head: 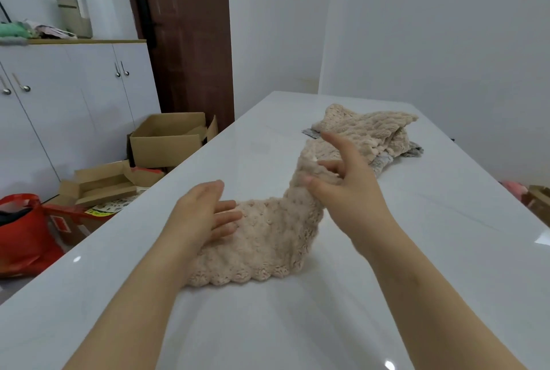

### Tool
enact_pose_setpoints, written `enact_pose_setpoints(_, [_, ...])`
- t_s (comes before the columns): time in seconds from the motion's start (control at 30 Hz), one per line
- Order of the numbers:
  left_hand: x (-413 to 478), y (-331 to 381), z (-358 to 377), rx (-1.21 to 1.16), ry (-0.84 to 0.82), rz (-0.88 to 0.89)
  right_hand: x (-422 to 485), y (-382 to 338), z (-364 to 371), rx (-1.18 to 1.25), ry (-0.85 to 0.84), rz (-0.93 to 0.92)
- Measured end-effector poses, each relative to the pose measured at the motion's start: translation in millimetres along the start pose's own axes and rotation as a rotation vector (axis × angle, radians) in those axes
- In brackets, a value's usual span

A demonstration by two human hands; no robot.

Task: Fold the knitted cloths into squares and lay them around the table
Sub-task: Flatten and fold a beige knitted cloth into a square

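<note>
Right hand point(345, 188) pinching raised edge of fluffy beige knitted cloth point(262, 238); left hand point(205, 215) flat, open, pressing its other end. Glossy white worktop point(268, 325) bare nearer than both hands.

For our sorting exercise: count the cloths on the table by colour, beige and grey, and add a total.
Beige knitted cloths: 2, the near cloth under both hands and the far cloth on the pile.
Grey cloths: 1 visible, mostly hidden beneath the far beige one; more may lie under it.
Total: 3 visible.
</note>
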State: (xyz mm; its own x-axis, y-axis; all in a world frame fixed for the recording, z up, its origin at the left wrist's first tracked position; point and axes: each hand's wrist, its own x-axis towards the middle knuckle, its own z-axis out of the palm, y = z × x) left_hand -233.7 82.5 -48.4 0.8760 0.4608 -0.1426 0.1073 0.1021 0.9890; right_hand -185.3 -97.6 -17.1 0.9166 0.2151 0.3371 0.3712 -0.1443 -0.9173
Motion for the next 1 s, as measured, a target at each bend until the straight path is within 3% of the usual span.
enact_pose_setpoints(0.1, [0.3,3.5,-13.1,-0.14,-0.072,-0.082,-10.8,-0.3,18.8,0.024,-0.176,-0.03])
enact_pose_setpoints(0.23, [-1.1,5.1,-17.2,-0.115,-0.13,-0.112,-18.5,5.6,29.0,0.07,-0.433,0.029])
enact_pose_setpoints(0.53, [1.4,-16.3,-3.4,0.393,-0.064,0.189,-12.4,21.9,23.7,0.101,-0.14,0.147])
enact_pose_setpoints(0.77, [-0.7,4.6,-22.8,0.542,0.147,0.385,-10.3,33.9,24.9,-0.01,-0.078,0.13])
enact_pose_setpoints(1.0, [1.2,5.5,-50.2,0.924,0.145,0.222,-14.9,40.2,31.5,-0.112,-0.16,0.154])
